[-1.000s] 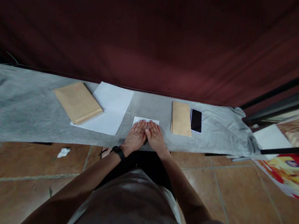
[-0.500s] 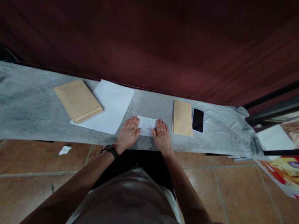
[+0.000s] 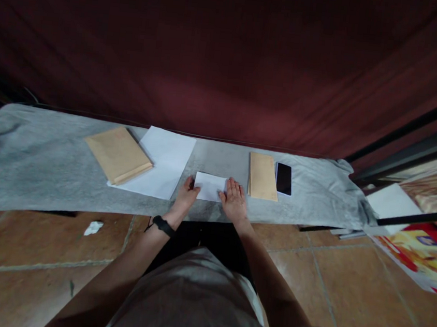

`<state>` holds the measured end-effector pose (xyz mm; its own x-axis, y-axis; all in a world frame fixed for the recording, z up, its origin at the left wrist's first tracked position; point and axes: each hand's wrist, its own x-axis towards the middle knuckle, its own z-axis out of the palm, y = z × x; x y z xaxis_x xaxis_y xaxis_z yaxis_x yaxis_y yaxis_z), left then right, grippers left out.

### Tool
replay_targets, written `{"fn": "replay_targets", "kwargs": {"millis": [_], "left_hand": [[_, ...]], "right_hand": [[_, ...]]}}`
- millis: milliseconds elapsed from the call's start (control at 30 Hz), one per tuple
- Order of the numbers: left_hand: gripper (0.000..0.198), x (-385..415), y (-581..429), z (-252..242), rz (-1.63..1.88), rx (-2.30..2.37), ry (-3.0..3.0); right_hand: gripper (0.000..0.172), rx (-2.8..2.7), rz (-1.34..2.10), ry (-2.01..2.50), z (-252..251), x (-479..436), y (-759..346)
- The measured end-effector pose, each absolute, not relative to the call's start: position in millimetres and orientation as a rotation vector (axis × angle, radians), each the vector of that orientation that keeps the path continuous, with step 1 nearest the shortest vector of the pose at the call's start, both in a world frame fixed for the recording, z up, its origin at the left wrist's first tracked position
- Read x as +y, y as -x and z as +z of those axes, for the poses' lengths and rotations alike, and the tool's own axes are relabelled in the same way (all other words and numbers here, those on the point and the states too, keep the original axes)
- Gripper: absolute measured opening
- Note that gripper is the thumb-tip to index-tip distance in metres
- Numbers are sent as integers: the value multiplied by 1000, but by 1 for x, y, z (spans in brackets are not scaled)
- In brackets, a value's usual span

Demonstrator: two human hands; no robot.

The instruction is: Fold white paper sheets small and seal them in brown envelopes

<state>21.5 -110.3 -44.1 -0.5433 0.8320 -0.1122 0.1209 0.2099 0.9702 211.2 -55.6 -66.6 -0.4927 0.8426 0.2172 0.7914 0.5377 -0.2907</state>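
A small folded sheet of white paper (image 3: 210,187) lies on the grey cloth in front of me. My left hand (image 3: 185,197) grips its left edge, thumb on top and the fingers curled at the side. Flat on the right end of the paper rests my right hand (image 3: 234,200), fingers stretched out and thumb apart. Left of my hands, larger white sheets (image 3: 167,161) lie partly under a stack of brown envelopes (image 3: 120,154). To the right are more brown envelopes (image 3: 264,176), with a phone (image 3: 283,178) beside them, its screen dark.
The grey cloth (image 3: 46,166) covers a long narrow bench against a dark red surface (image 3: 227,81). A crumpled white tissue (image 3: 93,228) is on the tiled floor. At the right stand a dark metal frame (image 3: 419,218) and a colourful printed box (image 3: 423,252).
My left hand has gone from lying flat on the paper to gripping its left edge. The right hand stays flat on the paper. The camera view has shifted slightly.
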Motion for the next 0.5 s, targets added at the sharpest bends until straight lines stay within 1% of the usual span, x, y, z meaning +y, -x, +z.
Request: {"fn": "replay_targets", "kwargs": {"millis": [133,233,333,367,433,500], "left_hand": [[52,-109,-27,-34,1397,1811,-701],[46,-114,-35,-22,1407,1757,-677],[42,-117,-43,-5,1470,1672,-715],[41,-118,-45,0,1491,1627,-734],[39,-119,-49,10,1529,1523,-740],[39,-122,-51,16,1550,1443,-694]], "right_hand": [[58,-2429,188,1323,-61,-60,-213],[57,-2442,229,1277,-50,-71,-212],[65,-2504,285,1132,-32,-86,-206],[66,-2505,309,1096,-26,-89,-204],[58,-2419,405,1112,-16,-92,-197],[49,-2177,622,1182,-10,-89,-190]]}}
